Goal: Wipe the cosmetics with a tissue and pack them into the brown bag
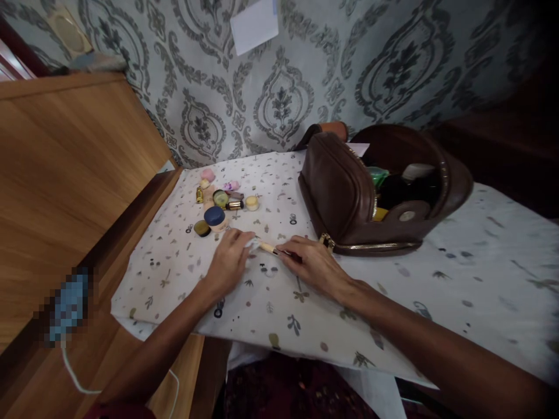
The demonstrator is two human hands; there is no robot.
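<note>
My right hand (312, 262) is closed around the dark end of a slim beige cosmetic stick (267, 248); its exact kind is too small to tell. My left hand (229, 259) pinches a small white tissue (252, 243) against the stick's pale tip. Both hands are low over the patterned cloth (271, 302). Beyond the left hand lie a round jar with a blue lid (214, 216), an olive-lidded pot (202, 228), a black-and-gold tube (234, 205) and a small yellow jar (252, 202). To the right of my right hand stands an open brown toiletry bag (340, 192).
A pink item (207, 174), a gold bottle (200, 194) and a purple-white packet (232, 185) lie at the back left. Wooden furniture (74, 174) borders the left side. The patterned wall (279, 99) rises behind. A white cable (72, 372) hangs at lower left.
</note>
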